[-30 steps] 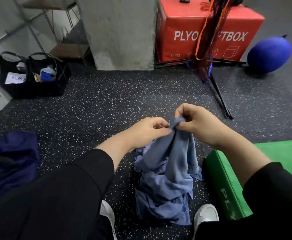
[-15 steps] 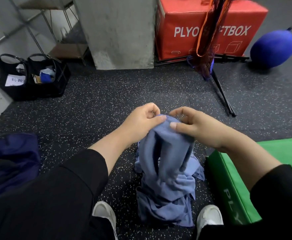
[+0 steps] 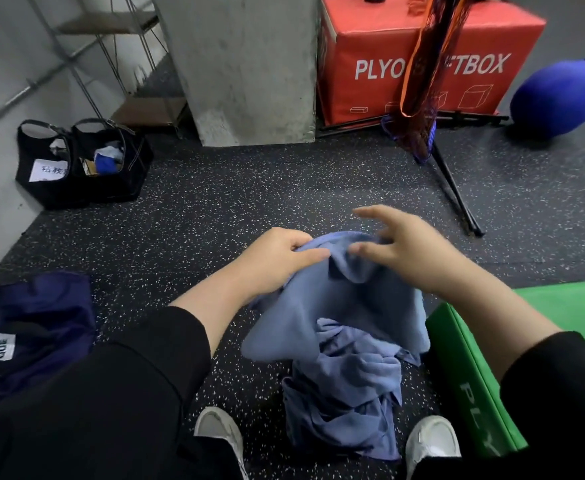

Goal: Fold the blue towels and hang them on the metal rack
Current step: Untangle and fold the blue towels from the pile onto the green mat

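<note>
A blue towel (image 3: 322, 306) hangs spread out in front of me, lifted off the floor. My left hand (image 3: 277, 261) pinches its upper edge between thumb and fingers. My right hand (image 3: 402, 247) is over the towel's top right part with the fingers spread apart; the thumb rests on the cloth. Below the lifted towel a crumpled heap of more blue towels (image 3: 343, 403) lies on the speckled floor between my two white shoes. A metal rack (image 3: 111, 57) with shelves stands at the back left by the wall.
A green pad (image 3: 485, 368) lies at my right. A dark blue garment (image 3: 31, 323) lies at left. Two black bags (image 3: 76, 164) sit by the wall. Behind stand a concrete pillar (image 3: 246, 71), a red plyo box (image 3: 422, 57), a black tripod leg (image 3: 454, 188) and a blue ball (image 3: 558, 98).
The towel has been lifted and opened wider. My right hand has let go of its pinch and spread its fingers; my left hand keeps its grip.
</note>
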Available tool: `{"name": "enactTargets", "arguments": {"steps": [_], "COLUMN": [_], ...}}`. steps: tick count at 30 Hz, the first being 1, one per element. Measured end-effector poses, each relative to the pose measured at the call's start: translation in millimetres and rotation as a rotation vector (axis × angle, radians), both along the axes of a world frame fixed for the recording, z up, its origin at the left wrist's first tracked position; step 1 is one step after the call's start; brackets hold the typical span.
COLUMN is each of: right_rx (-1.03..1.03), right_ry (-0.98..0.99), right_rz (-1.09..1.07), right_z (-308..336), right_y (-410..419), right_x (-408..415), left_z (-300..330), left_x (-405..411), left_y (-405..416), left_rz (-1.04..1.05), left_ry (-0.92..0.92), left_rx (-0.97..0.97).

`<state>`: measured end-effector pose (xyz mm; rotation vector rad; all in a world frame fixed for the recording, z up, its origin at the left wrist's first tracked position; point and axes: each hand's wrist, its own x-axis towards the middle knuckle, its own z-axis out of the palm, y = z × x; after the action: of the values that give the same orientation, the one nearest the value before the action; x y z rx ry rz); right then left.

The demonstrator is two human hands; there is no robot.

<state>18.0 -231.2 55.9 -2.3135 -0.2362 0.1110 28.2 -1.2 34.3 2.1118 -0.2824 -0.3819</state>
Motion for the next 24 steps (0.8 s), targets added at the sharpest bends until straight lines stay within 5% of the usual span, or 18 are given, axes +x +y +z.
{"name": "enactTargets", "arguments": {"steps": [7, 10, 13, 24], "right_rx": [0.035, -0.02, -0.069, -0.038], "right_ry": [0.134, 0.035, -0.034, 0.021], "right_rz": [0.124, -0.035, -0.264, -0.43], "right_z": [-4.5, -4.5, -2.0, -7.5], "right_y": [19.4, 18.4, 8.9, -11.0], "right_x": [-5.0, -1.4, 6.7, 15.3], "left_z": [6.9, 3.1, -5.4, -14.8], "left_x": [-3.1, -0.8, 4.7, 14.4], "left_y": [-13.3, -7.2, 4.7, 37.6], "left_rz": [-0.055, -0.012, -0.02, 0.117], "left_ry": [0.077, 0.084, 0.08, 0.142], "left_rx": [-0.102, -0.096, 0.148, 0.256]}}
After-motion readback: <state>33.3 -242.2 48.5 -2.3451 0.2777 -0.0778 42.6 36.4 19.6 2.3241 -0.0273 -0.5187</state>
